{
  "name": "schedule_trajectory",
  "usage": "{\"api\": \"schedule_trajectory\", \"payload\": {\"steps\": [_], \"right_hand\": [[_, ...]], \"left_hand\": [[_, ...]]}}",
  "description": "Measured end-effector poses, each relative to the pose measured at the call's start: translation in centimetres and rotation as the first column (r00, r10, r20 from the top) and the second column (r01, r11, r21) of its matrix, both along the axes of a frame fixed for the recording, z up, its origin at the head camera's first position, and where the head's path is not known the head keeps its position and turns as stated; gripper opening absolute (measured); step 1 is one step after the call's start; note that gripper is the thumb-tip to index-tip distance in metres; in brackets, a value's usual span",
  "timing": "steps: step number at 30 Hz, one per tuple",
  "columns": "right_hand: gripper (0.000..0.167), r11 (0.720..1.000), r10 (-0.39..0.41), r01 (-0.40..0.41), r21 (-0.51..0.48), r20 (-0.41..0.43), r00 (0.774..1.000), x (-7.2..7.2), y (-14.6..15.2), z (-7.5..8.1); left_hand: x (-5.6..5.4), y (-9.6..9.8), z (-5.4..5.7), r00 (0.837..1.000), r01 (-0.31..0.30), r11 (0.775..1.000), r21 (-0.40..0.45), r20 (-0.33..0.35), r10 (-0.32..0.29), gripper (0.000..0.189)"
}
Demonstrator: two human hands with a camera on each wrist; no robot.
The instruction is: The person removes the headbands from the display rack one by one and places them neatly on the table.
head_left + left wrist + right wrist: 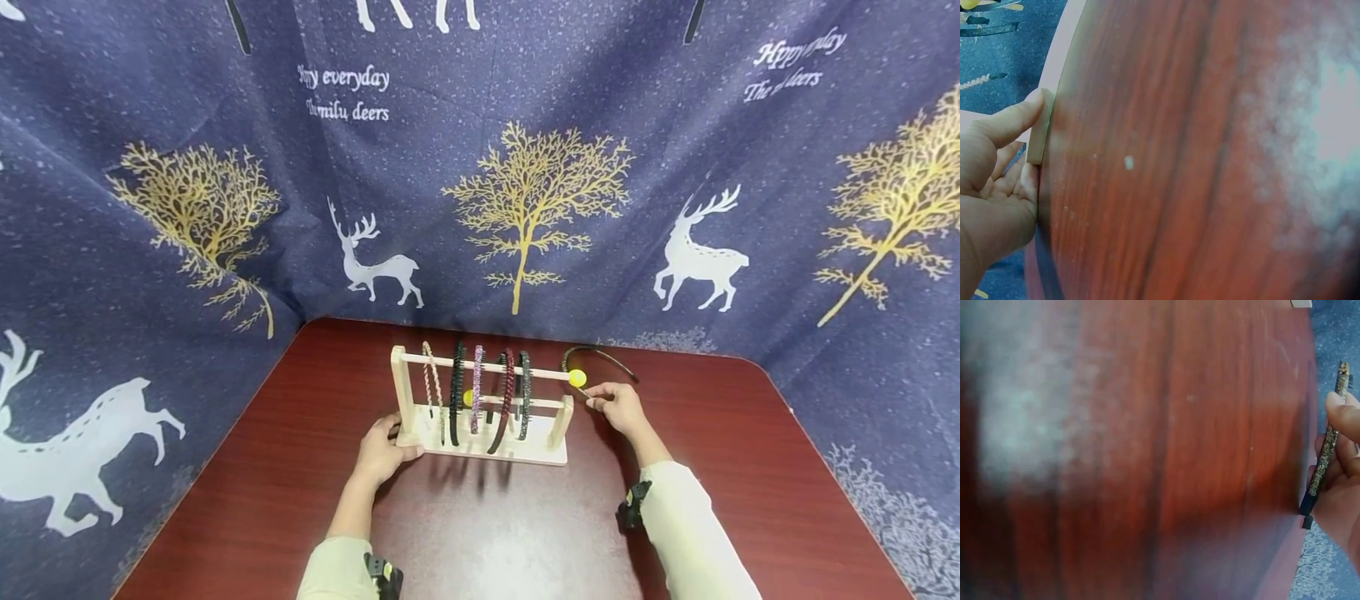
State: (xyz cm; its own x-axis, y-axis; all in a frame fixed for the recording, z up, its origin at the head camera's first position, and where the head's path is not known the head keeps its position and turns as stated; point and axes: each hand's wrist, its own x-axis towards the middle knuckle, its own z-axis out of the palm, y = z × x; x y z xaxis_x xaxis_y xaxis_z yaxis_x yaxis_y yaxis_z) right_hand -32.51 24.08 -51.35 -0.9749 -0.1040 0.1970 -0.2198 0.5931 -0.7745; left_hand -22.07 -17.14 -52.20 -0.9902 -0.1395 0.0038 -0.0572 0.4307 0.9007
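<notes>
My left hand [380, 450] grips the left end of a pale wooden headband stand [540, 452], thumb on the edge of its base in the left wrist view. Right of the stand, my right hand [619, 408] pinches a glittery dark headband [1324, 459] near one end, its arc reaching behind the fingers. Several headbands hang from the stand's upper rod: a beige braided one [438, 392], a black one [456, 400], a purple glittery one [477, 392], a dark red one [507, 400] and a dark grey glittery one [526, 400].
A yellow ball [577, 378] caps the upper rod's right end, close to the held headband. Another yellow ball [468, 397] sits on the lower rod's left end. Beneath is a glossy red-brown table [300, 467], with a blue patterned cloth [420, 183] hanging behind it.
</notes>
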Motion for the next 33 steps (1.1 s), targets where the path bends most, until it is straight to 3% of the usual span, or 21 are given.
{"api": "schedule_trajectory", "payload": {"steps": [14,20,26,33], "right_hand": [[0.012,0.986,0.057,-0.054,0.156,-0.013,0.998,-1.5,-0.2,-0.9],[0.013,0.987,0.069,-0.066,0.145,-0.013,0.998,-1.7,-0.2,-0.8],[0.021,0.998,0.012,-0.012,0.068,0.014,1.000,-0.9,0.1,-0.5],[0.029,0.998,-0.061,0.061,-0.001,-0.052,0.997,1.4,0.2,0.4]], "left_hand": [[-0.1,-0.3,-0.3,1.000,-0.003,1.000,0.017,0.000,0.003,0.073],[-0.1,-0.4,-0.2,1.000,-0.007,1.000,0.026,-0.005,0.007,0.073],[-0.1,-0.2,-0.3,1.000,-0.013,1.000,0.014,-0.009,0.013,0.072],[0.0,-0.2,-0.3,1.000,-0.014,1.000,0.010,-0.006,0.014,0.072]]}}
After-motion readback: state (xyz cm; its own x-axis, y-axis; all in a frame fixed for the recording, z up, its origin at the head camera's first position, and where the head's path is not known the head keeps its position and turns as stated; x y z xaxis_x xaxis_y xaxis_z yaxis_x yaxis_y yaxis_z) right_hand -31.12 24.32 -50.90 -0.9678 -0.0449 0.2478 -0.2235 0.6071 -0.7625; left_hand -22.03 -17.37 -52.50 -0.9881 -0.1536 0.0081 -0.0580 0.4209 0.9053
